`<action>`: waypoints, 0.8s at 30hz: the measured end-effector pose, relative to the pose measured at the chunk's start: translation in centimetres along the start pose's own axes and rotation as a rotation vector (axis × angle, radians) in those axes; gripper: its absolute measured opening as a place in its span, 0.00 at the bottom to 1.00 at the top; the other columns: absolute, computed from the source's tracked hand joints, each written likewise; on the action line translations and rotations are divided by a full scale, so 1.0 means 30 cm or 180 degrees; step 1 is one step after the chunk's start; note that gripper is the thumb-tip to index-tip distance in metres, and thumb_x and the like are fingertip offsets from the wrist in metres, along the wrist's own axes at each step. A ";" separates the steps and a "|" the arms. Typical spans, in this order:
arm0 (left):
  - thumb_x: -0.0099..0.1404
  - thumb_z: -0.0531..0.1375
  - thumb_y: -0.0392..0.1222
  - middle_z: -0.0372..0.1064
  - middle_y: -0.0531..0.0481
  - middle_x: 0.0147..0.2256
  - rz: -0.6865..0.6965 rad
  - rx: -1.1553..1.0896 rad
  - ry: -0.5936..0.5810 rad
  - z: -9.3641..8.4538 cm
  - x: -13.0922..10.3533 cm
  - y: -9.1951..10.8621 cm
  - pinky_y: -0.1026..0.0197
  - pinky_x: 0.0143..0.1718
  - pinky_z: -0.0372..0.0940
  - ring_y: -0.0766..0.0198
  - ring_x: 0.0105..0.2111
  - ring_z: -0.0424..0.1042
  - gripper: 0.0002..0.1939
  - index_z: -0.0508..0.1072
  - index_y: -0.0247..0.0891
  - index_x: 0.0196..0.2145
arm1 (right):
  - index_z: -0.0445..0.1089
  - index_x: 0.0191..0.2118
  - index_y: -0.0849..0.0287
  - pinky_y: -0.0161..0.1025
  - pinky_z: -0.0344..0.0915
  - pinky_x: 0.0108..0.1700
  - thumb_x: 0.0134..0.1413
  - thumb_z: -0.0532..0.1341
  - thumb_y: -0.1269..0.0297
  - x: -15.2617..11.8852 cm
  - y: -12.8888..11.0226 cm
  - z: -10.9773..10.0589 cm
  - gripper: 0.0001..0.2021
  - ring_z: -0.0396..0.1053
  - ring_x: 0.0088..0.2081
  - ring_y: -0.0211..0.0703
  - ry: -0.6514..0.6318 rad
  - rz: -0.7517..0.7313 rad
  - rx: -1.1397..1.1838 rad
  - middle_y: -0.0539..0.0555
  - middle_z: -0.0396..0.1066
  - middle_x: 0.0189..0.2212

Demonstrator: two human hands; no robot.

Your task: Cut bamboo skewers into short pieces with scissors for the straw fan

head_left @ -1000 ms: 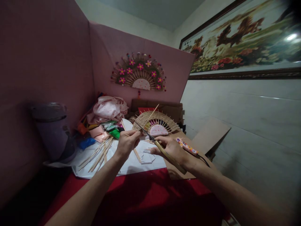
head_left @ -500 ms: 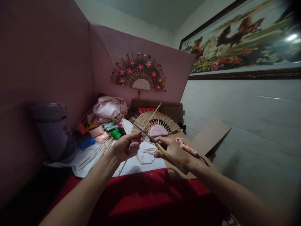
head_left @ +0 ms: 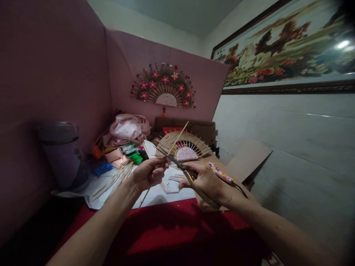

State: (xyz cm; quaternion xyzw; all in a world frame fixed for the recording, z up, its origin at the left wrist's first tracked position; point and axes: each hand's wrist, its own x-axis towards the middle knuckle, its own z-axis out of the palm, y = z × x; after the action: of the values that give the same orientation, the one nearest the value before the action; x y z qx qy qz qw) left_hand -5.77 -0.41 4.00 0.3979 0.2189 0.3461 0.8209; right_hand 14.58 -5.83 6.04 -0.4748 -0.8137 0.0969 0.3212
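My left hand (head_left: 148, 172) pinches a thin bamboo stick (head_left: 177, 138) that slants up to the right over the table. My right hand (head_left: 206, 180) grips a pair of scissors (head_left: 177, 163) with yellowish handles, and the blades are closed around the stick just right of my left fingers. Behind the hands an unfinished woven fan (head_left: 183, 145) with a pink half-round centre lies on the table.
A bundle of loose bamboo sticks (head_left: 115, 180) lies on white paper (head_left: 155, 194) over a red cloth (head_left: 172, 229). A flowered tool (head_left: 220, 172), cardboard (head_left: 246, 158), fabric and coloured packets (head_left: 127, 131), a grey bin (head_left: 62, 153) and a finished flowered fan (head_left: 165, 85) on the pink board surround them.
My left hand has drawn back a little with the stick. My right hand has turned and its fingers have closed round the scissor handles, bringing the blades onto the stick.
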 end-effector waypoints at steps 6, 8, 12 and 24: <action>0.59 0.55 0.40 0.46 0.61 0.11 0.0219 0.0008 0.0304 0.000 0.018 -0.001 0.74 0.11 0.37 0.79 0.10 0.41 0.11 0.68 0.31 0.24 | 0.71 0.37 0.58 0.34 0.58 0.30 0.40 0.66 0.52 0.010 0.014 0.002 0.19 0.63 0.28 0.40 -0.0188 0.0229 0.0385 0.50 0.70 0.27; 0.58 0.56 0.39 0.47 0.61 0.11 0.0514 0.0049 0.0603 -0.007 0.026 0.007 0.73 0.11 0.36 0.79 0.10 0.41 0.09 0.68 0.31 0.23 | 0.71 0.37 0.59 0.34 0.58 0.30 0.42 0.65 0.52 0.011 0.037 0.013 0.18 0.65 0.29 0.40 -0.0330 0.0428 0.0642 0.50 0.71 0.28; 0.55 0.58 0.42 0.46 0.62 0.10 0.1168 0.0312 0.1112 -0.021 0.035 0.021 0.72 0.10 0.34 0.79 0.08 0.39 0.10 0.68 0.31 0.24 | 0.71 0.34 0.61 0.34 0.57 0.28 0.41 0.64 0.55 -0.007 0.097 0.071 0.16 0.66 0.28 0.41 -0.0404 0.1030 0.0485 0.51 0.71 0.26; 0.51 0.62 0.48 0.48 0.60 0.09 0.1610 0.1031 0.1032 0.045 0.028 -0.013 0.71 0.12 0.34 0.78 0.10 0.41 0.15 0.69 0.31 0.21 | 0.70 0.36 0.61 0.38 0.53 0.29 0.51 0.53 0.63 -0.051 0.024 0.164 0.11 0.70 0.32 0.48 -0.0820 0.0605 -0.1850 0.61 0.74 0.31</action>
State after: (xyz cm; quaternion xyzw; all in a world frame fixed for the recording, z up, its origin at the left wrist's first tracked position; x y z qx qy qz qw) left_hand -4.20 -0.63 4.42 0.5046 0.2930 0.5583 0.5898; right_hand 12.58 -6.00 1.23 -0.6042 -0.7933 -0.0504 0.0562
